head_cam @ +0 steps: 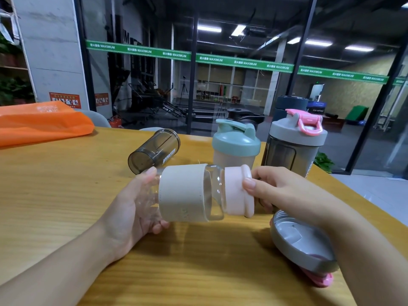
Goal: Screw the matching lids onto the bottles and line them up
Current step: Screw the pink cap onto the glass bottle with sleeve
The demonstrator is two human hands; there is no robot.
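Glass bottle (187, 193) gripped sideways at its base by left hand (134, 208), right hand (273, 191) pinching pink lid (239, 191): keep lid square, twist snug.

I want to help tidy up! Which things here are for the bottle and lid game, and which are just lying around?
For the job:
- glass bottle in the left hand
- pink lid under the right hand
- smoky grey bottle, lying down
- loose grey lid
- green-lidded shaker
- grey-lidded shaker

Just lying about:
- orange bag
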